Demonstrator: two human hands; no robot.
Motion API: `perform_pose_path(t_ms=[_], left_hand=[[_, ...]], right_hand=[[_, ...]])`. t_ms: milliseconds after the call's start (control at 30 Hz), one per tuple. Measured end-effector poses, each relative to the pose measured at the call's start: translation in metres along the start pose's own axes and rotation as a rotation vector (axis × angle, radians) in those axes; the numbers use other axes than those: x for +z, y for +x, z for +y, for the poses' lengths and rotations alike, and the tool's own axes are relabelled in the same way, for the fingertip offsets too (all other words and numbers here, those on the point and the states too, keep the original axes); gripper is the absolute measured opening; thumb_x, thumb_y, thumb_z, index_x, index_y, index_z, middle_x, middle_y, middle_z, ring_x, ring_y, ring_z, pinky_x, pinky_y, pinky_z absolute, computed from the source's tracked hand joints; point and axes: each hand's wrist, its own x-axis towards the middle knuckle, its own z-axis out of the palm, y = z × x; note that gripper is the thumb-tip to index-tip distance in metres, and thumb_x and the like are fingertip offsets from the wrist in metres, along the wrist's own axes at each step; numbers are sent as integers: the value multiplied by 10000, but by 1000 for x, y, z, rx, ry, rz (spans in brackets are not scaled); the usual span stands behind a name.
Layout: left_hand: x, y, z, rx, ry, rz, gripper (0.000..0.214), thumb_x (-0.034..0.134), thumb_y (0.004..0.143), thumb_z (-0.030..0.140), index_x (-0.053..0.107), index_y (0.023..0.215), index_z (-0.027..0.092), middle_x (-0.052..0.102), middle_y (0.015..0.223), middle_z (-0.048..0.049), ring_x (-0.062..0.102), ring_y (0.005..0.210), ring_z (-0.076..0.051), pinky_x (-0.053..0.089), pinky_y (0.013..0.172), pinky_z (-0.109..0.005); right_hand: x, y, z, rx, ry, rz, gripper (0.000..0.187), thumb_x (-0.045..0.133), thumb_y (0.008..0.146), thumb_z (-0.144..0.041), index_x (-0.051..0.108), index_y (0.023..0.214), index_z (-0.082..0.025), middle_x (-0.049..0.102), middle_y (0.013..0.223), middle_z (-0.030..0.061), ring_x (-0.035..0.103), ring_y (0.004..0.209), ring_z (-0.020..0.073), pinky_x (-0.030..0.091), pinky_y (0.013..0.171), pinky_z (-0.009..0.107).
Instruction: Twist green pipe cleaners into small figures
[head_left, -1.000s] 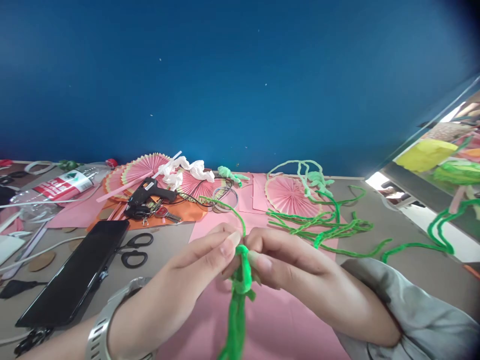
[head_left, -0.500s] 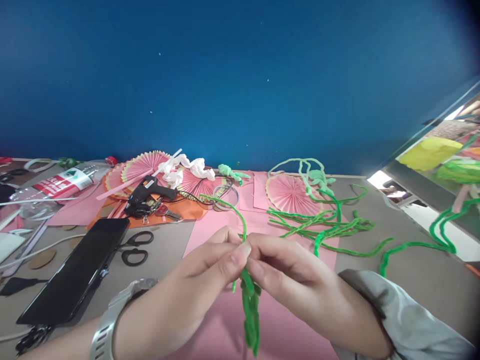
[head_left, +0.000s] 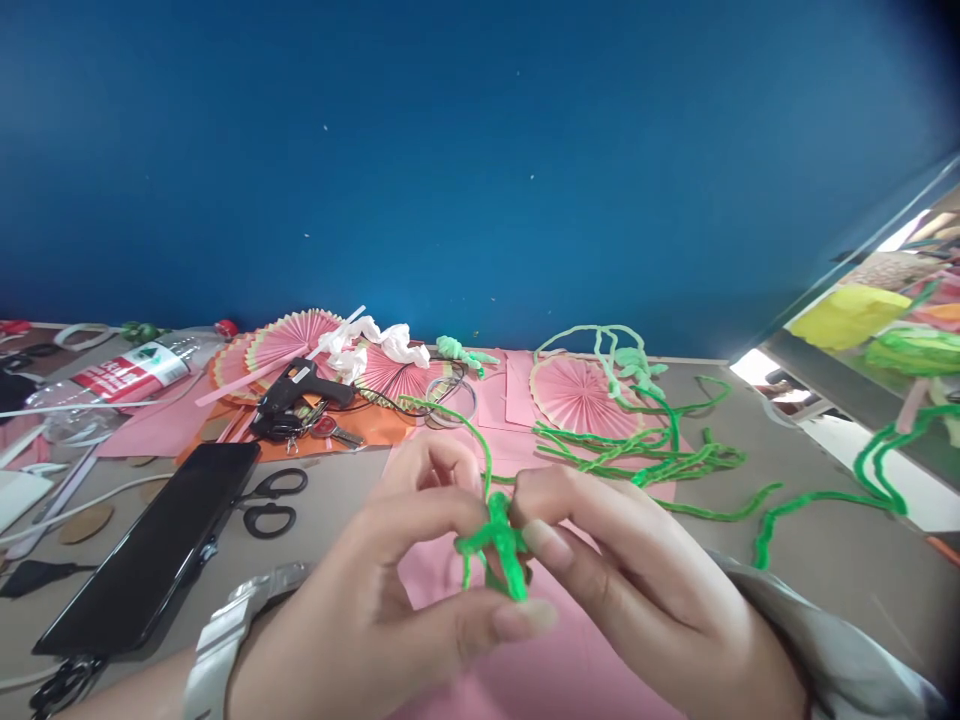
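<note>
The grey table (head_left: 330,492) bears pink paper (head_left: 592,640), phone (head_left: 150,545) and scissors (head_left: 261,489).

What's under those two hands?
Pink paper shows beneath the left hand and right hand, which hold a fuzzy green piece. Whatever they cover from this view can't be seen.

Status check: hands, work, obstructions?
Right hand pinches green pipe cleaners. Left hand against them, hold unclear. Strands crossed. Loose stems beyond; nothing visibly blocking.
</note>
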Motion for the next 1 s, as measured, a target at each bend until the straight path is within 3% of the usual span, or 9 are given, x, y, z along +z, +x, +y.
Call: perform_pose_path(t_ms=[133, 267, 367, 467, 600, 800, 900, 1000], left_hand=[[-5, -3, 3, -23, -259, -140, 138, 571, 788, 296, 599, 923, 299, 456, 860, -5, 419, 929, -158, 374, 850, -294], [-8, -4, 5, -90, -343, -264, 110, 538, 806, 324, 605, 774, 244, 473, 830, -8, 445, 888, -157, 384, 841, -308], [-8, -3, 5, -115, -379, -292, 147, 556, 790, 336, 593, 707, 220, 480, 834, -20, 449, 913, -172, 397, 831, -311], [-9, -2, 4, -129, -431, -275, 165, 538, 800, 356, 624, 748, 225, 474, 797, -23, 464, 905, -175, 417, 808, -300], [-9, 1, 3, -216, -454, -212, 287, 392, 883, 325, 656, 824, 228, 491, 712, -20, 489, 837, -159, 409, 846, -315], [-3, 7, -7, -311, -633, -170, 328, 298, 917, 307, 595, 889, 170, 580, 906, -56, 536, 906, -178, 405, 844, -338], [1, 9, -11, -309, -563, -7, 310, 267, 920, 342, 534, 949, 188, 565, 995, -56, 536, 927, -175, 396, 865, -347], [5, 9, -14, -298, -427, 62, 236, 384, 879, 369, 513, 1006, 217, 566, 982, -32, 517, 951, -176, 366, 902, -334]], right_hand=[[-1, -3, -4, -45, 48, -83, 187, 392, 892, -236, 485, 732, -204, 492, 632, -8, 465, 582, 98, 394, 543, 204], [-1, -6, -5, -90, 182, -141, 168, 393, 880, -203, 467, 730, -199, 473, 627, -12, 447, 551, 86, 386, 506, 184], [2, -9, -6, -87, 238, -126, 167, 417, 868, -199, 454, 705, -199, 449, 615, -18, 413, 528, 80, 367, 483, 179], [4, -8, -7, -11, 287, -103, 192, 412, 873, -237, 455, 689, -200, 422, 606, -14, 392, 539, 90, 354, 478, 191], [6, -3, -5, 76, 436, -80, 232, 384, 891, -310, 438, 698, -194, 386, 618, -16, 330, 511, 81, 296, 435, 200], [6, 7, 5, 188, 563, -111, 283, 343, 920, -337, 420, 700, -175, 307, 535, -65, 286, 470, 63, 271, 473, 211], [6, 11, 13, 208, 524, 18, 281, 326, 926, -338, 442, 729, -175, 329, 571, -53, 307, 509, 76, 290, 503, 221], [5, 14, 19, 206, 378, 168, 277, 342, 920, -335, 438, 709, -183, 377, 621, -36, 352, 563, 90, 324, 548, 225]])
